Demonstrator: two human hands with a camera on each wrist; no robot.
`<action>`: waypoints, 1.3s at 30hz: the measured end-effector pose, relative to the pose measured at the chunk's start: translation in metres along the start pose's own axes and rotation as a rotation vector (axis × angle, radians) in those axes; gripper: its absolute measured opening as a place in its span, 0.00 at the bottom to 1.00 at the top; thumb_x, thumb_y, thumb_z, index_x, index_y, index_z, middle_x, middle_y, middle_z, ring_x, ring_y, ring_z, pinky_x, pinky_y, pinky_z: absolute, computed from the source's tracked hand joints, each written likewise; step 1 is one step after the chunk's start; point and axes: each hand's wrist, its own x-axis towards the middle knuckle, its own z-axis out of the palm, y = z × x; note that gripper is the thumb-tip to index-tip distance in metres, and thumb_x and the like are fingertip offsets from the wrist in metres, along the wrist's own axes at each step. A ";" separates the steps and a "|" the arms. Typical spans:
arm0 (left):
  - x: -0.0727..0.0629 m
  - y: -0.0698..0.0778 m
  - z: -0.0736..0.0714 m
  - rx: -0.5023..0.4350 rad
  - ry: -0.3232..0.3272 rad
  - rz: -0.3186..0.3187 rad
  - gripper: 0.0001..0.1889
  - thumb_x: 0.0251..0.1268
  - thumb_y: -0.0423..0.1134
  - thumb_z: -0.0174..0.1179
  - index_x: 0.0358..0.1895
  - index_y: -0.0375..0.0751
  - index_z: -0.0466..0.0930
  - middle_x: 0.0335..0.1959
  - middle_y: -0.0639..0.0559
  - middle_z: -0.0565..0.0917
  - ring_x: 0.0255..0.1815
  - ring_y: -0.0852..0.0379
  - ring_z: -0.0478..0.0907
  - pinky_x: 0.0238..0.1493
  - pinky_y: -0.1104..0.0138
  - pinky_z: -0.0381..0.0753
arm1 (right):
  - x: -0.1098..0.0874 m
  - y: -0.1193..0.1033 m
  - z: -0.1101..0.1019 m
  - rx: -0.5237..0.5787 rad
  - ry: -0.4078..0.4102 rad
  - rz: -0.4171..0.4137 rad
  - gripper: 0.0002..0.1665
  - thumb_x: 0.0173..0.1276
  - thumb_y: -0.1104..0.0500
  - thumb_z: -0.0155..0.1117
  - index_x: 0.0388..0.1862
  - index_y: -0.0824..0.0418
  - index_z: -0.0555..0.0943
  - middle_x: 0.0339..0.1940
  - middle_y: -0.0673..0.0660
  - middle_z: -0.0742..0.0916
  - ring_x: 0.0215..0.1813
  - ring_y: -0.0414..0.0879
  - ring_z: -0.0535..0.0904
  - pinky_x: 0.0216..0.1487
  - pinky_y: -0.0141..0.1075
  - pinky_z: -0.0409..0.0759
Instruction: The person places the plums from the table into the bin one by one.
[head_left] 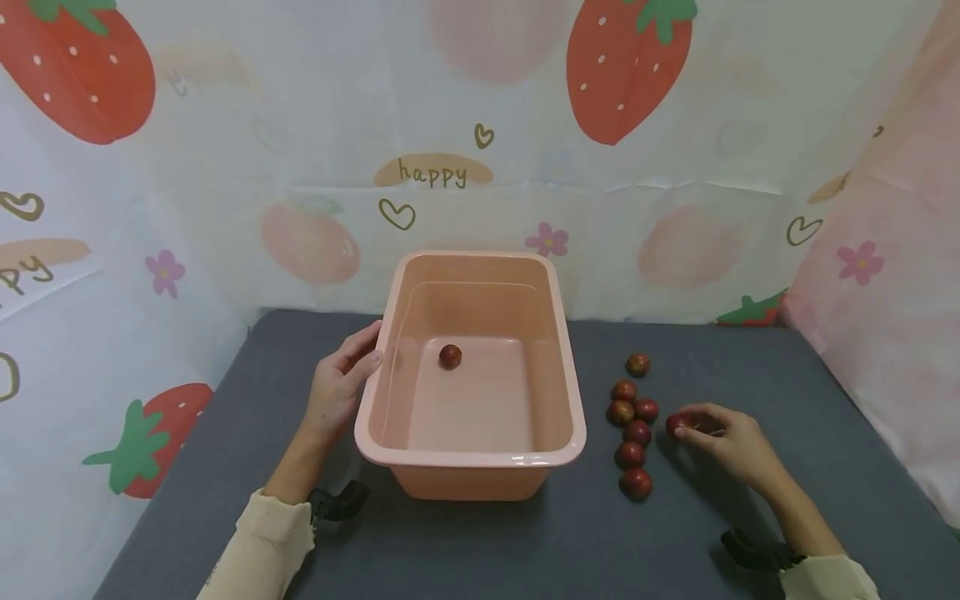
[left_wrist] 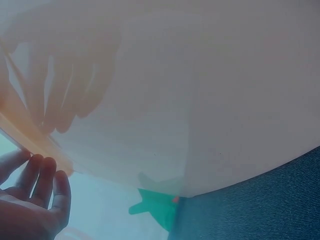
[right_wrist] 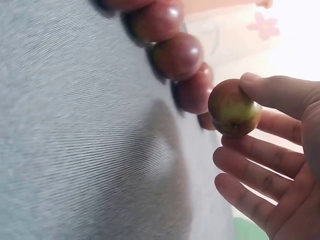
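A pink plastic basin [head_left: 471, 479] stands on the table, with one dark red plum [head_left: 450, 357] lying on its bottom. At the basin's left side, my left hand [head_left: 345, 379] holds the rim; the left wrist view shows its fingertips [left_wrist: 47, 165] against the rim's edge. Between thumb and fingers, my right hand [head_left: 731, 437] pinches another plum [right_wrist: 234, 107], red-brown with a greenish patch, just above the table. The other fingers of that hand are spread. Just left of it, several plums [head_left: 637, 432] lie in a loose line, one [head_left: 637, 364] a little apart at the far end.
The table has a dark grey cloth [head_left: 480, 550]. Behind it hangs a white curtain [head_left: 525, 208] printed with strawberries, hearts and flowers, which also closes off the left and right sides. A black strap [head_left: 339, 502] is on the left wrist, another [head_left: 759, 554] on the right.
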 end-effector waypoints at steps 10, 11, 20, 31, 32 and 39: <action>0.001 0.000 -0.001 -0.015 -0.008 -0.004 0.26 0.73 0.35 0.53 0.71 0.35 0.65 0.69 0.37 0.70 0.55 0.76 0.75 0.52 0.81 0.77 | 0.003 -0.012 -0.015 0.083 0.022 -0.018 0.25 0.67 0.48 0.66 0.56 0.62 0.80 0.48 0.64 0.86 0.38 0.26 0.77 0.36 0.30 0.80; 0.001 0.000 0.000 -0.019 -0.007 -0.002 0.26 0.73 0.35 0.53 0.71 0.34 0.65 0.69 0.37 0.70 0.55 0.76 0.75 0.52 0.81 0.77 | 0.003 -0.013 -0.016 0.089 0.029 -0.025 0.25 0.67 0.48 0.66 0.56 0.62 0.80 0.49 0.64 0.86 0.38 0.25 0.77 0.36 0.30 0.80; 0.002 -0.002 0.000 -0.023 -0.004 -0.008 0.26 0.72 0.35 0.54 0.71 0.34 0.65 0.68 0.37 0.70 0.54 0.76 0.75 0.52 0.81 0.77 | 0.006 -0.027 -0.029 0.135 0.077 -0.068 0.23 0.68 0.50 0.65 0.56 0.60 0.80 0.41 0.41 0.86 0.38 0.26 0.80 0.37 0.27 0.80; 0.000 -0.003 0.000 -0.036 0.005 -0.007 0.26 0.72 0.33 0.54 0.70 0.32 0.65 0.68 0.36 0.69 0.54 0.77 0.75 0.52 0.81 0.77 | 0.017 -0.045 -0.054 0.127 0.148 -0.128 0.22 0.67 0.52 0.66 0.57 0.60 0.80 0.36 0.30 0.84 0.36 0.26 0.80 0.35 0.24 0.77; 0.000 -0.003 0.000 -0.037 0.006 -0.006 0.26 0.72 0.33 0.54 0.70 0.31 0.65 0.68 0.36 0.69 0.54 0.77 0.75 0.52 0.81 0.77 | 0.019 -0.047 -0.057 0.127 0.154 -0.131 0.22 0.67 0.52 0.66 0.57 0.61 0.80 0.35 0.31 0.85 0.36 0.26 0.80 0.35 0.24 0.77; 0.001 -0.002 0.001 -0.049 0.015 0.016 0.25 0.71 0.32 0.54 0.70 0.30 0.65 0.67 0.36 0.70 0.55 0.76 0.75 0.52 0.82 0.77 | 0.030 -0.061 -0.072 0.138 0.180 -0.173 0.22 0.67 0.53 0.67 0.55 0.63 0.80 0.36 0.26 0.81 0.36 0.24 0.79 0.34 0.22 0.77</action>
